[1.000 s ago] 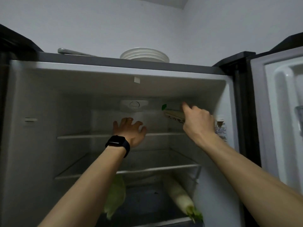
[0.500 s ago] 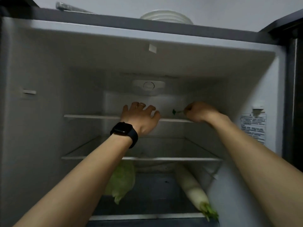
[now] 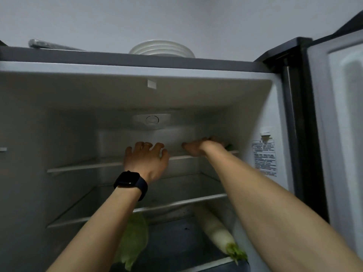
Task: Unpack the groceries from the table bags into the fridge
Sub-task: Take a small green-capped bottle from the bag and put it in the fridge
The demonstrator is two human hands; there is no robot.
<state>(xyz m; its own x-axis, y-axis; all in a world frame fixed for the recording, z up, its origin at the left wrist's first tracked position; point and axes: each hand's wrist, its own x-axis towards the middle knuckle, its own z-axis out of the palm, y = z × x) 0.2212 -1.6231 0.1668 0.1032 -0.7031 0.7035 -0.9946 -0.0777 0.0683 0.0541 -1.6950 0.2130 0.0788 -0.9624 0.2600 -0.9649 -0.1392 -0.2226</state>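
The fridge stands open in front of me, and both my arms reach to its top shelf (image 3: 78, 167). My left hand (image 3: 146, 160), with a black watch on the wrist, rests on the shelf's front edge with spread fingers and holds nothing. My right hand (image 3: 200, 147) lies low on the shelf further right and deeper in. A green bit of a flat packet (image 3: 229, 147) peeks out beside its wrist. The rest of the packet is hidden, and I cannot see whether the fingers grip it. Lower down lie a pale green cabbage (image 3: 135, 236) and a white radish (image 3: 216, 228).
A second glass shelf (image 3: 176, 203) sits under the top one. The fridge's right door (image 3: 343, 134) hangs open at the right. A stack of white plates (image 3: 162, 49) and a dark flat object (image 3: 49, 45) rest on top of the fridge.
My right hand has carried the flat packet down from mid-air onto the top shelf and pushed it right and deeper. My left hand stayed at the shelf edge.
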